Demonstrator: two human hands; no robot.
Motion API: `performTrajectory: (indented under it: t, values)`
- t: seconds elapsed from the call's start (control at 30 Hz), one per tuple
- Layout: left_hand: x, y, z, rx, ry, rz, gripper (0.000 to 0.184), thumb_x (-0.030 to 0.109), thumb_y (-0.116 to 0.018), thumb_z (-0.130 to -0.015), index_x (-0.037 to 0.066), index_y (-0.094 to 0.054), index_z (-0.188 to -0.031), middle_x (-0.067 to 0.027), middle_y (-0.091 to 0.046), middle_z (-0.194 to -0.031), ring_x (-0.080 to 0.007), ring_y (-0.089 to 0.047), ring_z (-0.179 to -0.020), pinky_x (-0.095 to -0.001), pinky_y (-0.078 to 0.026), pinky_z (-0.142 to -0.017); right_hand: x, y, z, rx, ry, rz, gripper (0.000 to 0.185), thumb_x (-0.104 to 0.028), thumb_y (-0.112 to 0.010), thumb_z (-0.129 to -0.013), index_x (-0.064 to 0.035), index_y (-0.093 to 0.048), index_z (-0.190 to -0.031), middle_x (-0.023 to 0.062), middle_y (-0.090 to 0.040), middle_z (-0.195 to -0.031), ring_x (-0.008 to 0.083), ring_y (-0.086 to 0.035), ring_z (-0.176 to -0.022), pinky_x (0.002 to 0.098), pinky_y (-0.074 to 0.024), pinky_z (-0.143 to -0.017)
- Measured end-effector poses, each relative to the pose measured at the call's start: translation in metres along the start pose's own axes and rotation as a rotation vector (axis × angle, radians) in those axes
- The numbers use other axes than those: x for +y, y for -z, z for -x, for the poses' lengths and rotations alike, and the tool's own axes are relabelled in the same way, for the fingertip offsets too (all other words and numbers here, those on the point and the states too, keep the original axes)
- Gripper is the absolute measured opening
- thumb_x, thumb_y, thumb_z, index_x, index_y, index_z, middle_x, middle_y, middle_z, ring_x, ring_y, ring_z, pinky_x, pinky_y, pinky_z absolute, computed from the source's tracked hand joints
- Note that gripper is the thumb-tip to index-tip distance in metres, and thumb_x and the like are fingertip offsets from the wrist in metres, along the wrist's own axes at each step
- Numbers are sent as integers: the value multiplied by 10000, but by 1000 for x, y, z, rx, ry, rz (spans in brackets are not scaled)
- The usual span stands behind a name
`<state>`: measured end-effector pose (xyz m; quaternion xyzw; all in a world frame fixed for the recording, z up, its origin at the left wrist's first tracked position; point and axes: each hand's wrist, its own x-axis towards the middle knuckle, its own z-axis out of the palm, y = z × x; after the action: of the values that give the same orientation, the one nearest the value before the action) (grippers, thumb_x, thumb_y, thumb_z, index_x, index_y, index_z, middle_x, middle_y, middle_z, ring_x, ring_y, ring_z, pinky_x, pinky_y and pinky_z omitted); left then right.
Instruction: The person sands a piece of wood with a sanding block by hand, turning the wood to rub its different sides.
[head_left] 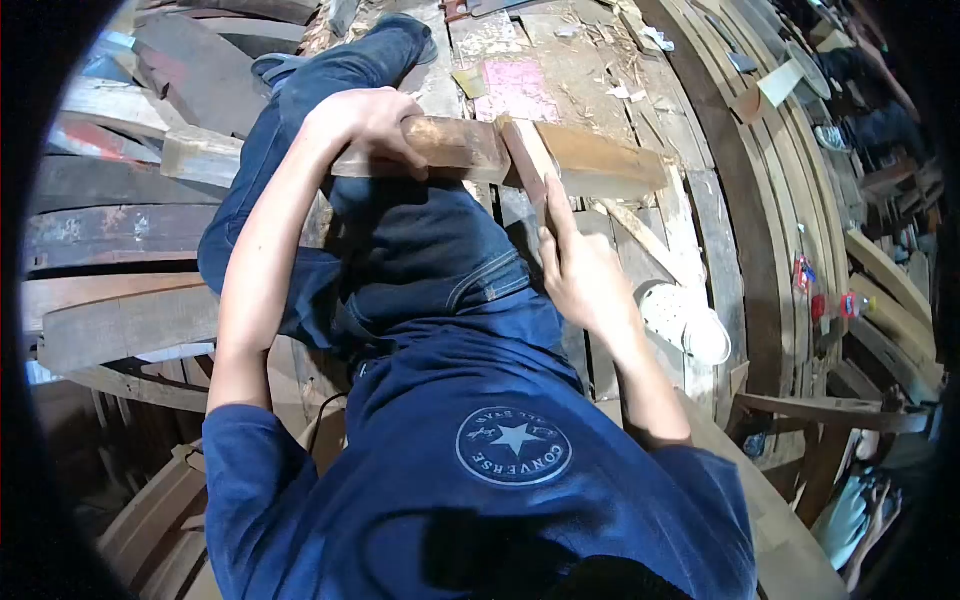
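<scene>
A thick, short wooden beam (600, 160) lies crosswise over my bent leg, its right end squared off and lighter brown. My left hand (368, 122) grips the beam's left part, with the thumb coming down over its near face. Across the beam's middle stands a narrow wooden strip (530, 155), which my right hand (585, 258) holds at its near end. The right index finger stretches along the strip, and the other fingers are curled around it. Whether the strip is separate from the beam or fixed to it, I cannot tell.
Curved planks (130, 235) are stacked on the left. A white clog (685, 322) sits on the plank floor (705, 215) near my right forearm. Long boards (770, 220) run along the right. A pink patch (515, 90) and wood shavings lie ahead. Another person (880, 105) is at the far right.
</scene>
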<state>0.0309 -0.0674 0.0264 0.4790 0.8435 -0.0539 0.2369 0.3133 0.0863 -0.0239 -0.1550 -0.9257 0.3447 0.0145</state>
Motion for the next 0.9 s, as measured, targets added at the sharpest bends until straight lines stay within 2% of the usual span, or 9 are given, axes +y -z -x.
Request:
performTrajectory:
  t: [0.1,0.23,0.3,0.37,0.5,0.57,0.77,0.8,0.9]
  values:
    - [-5,-4,0,78,-73,6,646,552,-828,-624,15,-727,-969,-186,-728,-862,-326,-710,-827,-400,-550,-750,5,-12,-18,93,44,-38,668,-186,-500,-974,-65,-189,-1552,354,-629,-720,529,-647,-709,611,-534,-704]
    - [-14,-11,-6,72,-74,-6,645,562,-827,-628,7,-725,-941,-195,-721,-824,-334,-710,-797,-405,-552,-730,6,-17,-67,140,18,-24,633,-178,-506,-965,-57,-246,-1530,383,-619,-751,547,-642,-769,616,-518,-728]
    - [-12,-9,-3,95,-154,-22,637,591,-812,-636,-3,-720,-844,-193,-709,-763,-329,-706,-748,-409,-550,-679,10,-13,-57,143,52,-85,607,-172,-510,-960,-70,-294,-1518,371,-627,-750,547,-641,-765,613,-520,-725]
    - [-20,-13,-14,39,-127,-114,642,601,-812,-630,-1,-727,-836,-201,-713,-790,-330,-708,-767,-404,-558,-694,16,-6,-32,173,128,-11,611,-182,-503,-968,-75,-286,-1530,358,-629,-729,537,-643,-739,612,-522,-709]
    - [3,5,2,2,-30,-80,671,612,-813,-628,5,-739,-904,-203,-724,-852,-331,-712,-806,-393,-565,-728,16,-2,-16,52,-19,20,635,-169,-506,-964,-78,-266,-1545,344,-642,-755,518,-651,-724,606,-527,-691]
    - [-3,3,-3,-13,-44,-79,686,616,-813,-629,8,-741,-937,-203,-728,-882,-330,-714,-828,-391,-567,-742,24,-13,-29,196,121,34,647,-165,-516,-954,-69,-267,-1543,348,-644,-768,510,-656,-725,601,-531,-704]
    - [10,11,8,-41,-3,0,663,566,-841,-619,37,-715,-1000,-197,-727,-923,-349,-706,-897,-409,-561,-790,20,-15,-48,174,49,90,667,-163,-528,-944,-79,-259,-1548,344,-644,-757,513,-653,-724,595,-533,-728]
    - [14,13,9,-55,11,4,660,563,-842,-618,38,-715,-998,-196,-726,-925,-349,-706,-897,-409,-560,-791,20,-18,-46,286,148,79,642,-134,-534,-955,-78,-282,-1543,347,-657,-916,505,-653,-864,569,-509,-832]
    - [13,9,9,-40,47,-49,623,535,-837,-622,33,-717,-970,-197,-726,-912,-352,-706,-886,-410,-561,-781,13,-7,-41,82,-72,17,633,-133,-533,-955,-81,-294,-1539,363,-648,-982,504,-649,-906,565,-503,-863]
